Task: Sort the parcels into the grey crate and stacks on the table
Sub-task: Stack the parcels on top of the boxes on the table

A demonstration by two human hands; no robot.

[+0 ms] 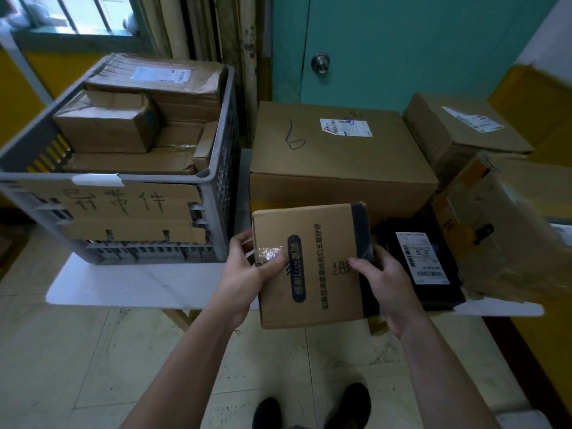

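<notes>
A person stands at a white table (139, 283) holding a flat brown parcel (325, 243) just above its front edge, between a grey crate (216, 193) on the left and a cluster of cartons on the right. The left hand (250, 270) grips the parcel's left edge, thumb pressed on a patch of clear tape and fingers curled behind. The right hand (390, 283) holds the opposite side, thumb lying across the printed face near a dark tape band, the other fingers hidden beneath. The crate, fronted by a hand-lettered cardboard sign (123, 202), already carries several brown boxes (105, 122) packed close to its rim, which suggests the sorting is well under way. A large box marked with a pen stroke (337, 156) sits directly behind the held parcel, with a smaller labelled box (464, 128) at its right; these look like the stacks. A black parcel with a white shipping label (424, 261) lies flat on the table just beside the right hand, and a torn open carton (495, 218) stands next to it; whether either has been sorted cannot be told. By the look of it, the parcel in hand awaits a place, and the black one may follow.
</notes>
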